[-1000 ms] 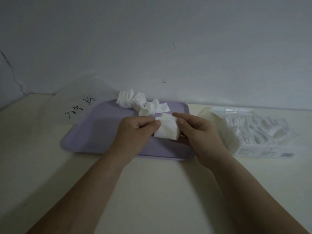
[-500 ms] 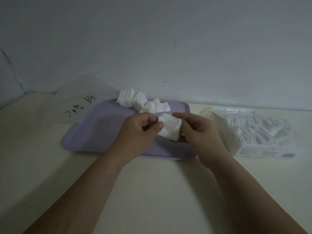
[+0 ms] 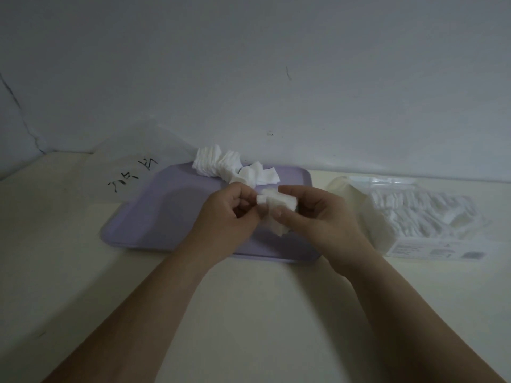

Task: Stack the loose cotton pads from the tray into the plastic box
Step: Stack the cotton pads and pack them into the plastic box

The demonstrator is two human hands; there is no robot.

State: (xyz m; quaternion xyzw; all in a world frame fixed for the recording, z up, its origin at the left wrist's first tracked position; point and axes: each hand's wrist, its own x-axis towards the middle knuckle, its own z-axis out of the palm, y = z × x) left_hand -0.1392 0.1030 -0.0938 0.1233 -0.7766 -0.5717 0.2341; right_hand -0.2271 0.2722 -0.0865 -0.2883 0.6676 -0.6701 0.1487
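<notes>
Your cream table [image 3: 249, 313] runs back to a grey-white wall [image 3: 276, 64]. Nearest you, over the near half of the lilac tray [image 3: 171, 211], your left hand [image 3: 229, 214] and right hand [image 3: 318, 217] meet. Both pinch one small bundle of cotton pads [image 3: 279, 205] between thumb and curled fingers, lifted off the tray. Farther back, loose pads [image 3: 226, 167] lie heaped at the tray's far edge. The plastic box [image 3: 425, 217] sits just right of the tray, with pads showing inside. A clear bag [image 3: 132, 172] with black writing lies far left.
</notes>
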